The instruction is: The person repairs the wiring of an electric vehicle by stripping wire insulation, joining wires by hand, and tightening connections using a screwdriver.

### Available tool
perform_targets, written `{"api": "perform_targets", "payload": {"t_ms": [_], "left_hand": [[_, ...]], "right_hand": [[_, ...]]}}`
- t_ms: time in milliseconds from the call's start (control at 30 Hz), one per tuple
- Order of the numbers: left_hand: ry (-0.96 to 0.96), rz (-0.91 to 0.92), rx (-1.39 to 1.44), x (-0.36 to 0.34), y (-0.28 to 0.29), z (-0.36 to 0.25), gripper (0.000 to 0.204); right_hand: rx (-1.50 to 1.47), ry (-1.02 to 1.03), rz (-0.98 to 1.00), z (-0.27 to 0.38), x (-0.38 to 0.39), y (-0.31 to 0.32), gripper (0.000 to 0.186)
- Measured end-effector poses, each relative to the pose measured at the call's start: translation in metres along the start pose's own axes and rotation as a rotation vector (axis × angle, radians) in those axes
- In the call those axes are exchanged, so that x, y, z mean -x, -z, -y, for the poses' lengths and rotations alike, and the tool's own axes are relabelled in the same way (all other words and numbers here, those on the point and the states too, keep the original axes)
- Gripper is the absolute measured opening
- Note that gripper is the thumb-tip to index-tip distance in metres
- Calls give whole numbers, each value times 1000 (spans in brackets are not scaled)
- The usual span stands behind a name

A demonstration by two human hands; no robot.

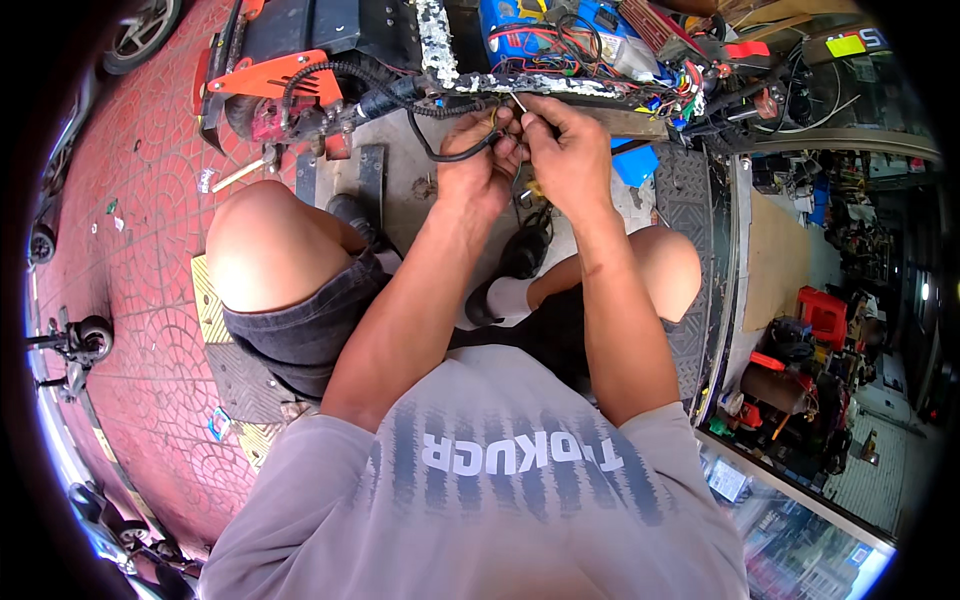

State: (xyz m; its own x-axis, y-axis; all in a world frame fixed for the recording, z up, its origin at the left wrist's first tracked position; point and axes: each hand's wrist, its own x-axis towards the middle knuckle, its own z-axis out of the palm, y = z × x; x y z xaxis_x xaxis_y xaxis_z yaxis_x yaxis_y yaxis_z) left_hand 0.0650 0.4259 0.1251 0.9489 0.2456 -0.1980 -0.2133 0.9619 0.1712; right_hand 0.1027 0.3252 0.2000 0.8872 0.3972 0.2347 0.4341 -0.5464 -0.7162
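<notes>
The left hand (473, 163) has its fingers clamped on wires (493, 118), likely steadying them; the right hand (568, 150) pinches a thin, indistinct rod (517, 102).

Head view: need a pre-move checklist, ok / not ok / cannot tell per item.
1. Right hand pinching the thin pale rod: ok, between thumb and forefinger.
2. Left hand up at the black cable: ok, fingers curled there.
3. Cable firmly in the left grip: cannot tell, fingers hide it.
4. Cable end joined: cannot tell, hidden at the hands.
5. Wires on the blue pack tidy: not ok, tangled.
6. Hands gloved: not ok, both bare.
</notes>
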Motion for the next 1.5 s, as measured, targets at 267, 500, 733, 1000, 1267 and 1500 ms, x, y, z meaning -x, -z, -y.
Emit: {"api": "perform_targets", "payload": {"t_ms": [267,500,733,1000,1267,1500], "left_hand": [[13,-77,131,1,-1,7,4],[13,-109,121,1,-1,6,7],[-2,6,77,-10,13,3,9],[-74,-54,-1,-4,4,4,7],[-93,-61,3,3,-3,9,13],[-30,46,17,-3,8,4,8]], "right_hand": [[-16,33,39,-8,0,13,24],[34,51,124,-11,-8,22,22],[251,177,-89,9,10,2,21],[349,28,171,27,-6,37,25],[172,-97,70,10,14,38,24],[282,17,126,24,-9,25,29]]}}
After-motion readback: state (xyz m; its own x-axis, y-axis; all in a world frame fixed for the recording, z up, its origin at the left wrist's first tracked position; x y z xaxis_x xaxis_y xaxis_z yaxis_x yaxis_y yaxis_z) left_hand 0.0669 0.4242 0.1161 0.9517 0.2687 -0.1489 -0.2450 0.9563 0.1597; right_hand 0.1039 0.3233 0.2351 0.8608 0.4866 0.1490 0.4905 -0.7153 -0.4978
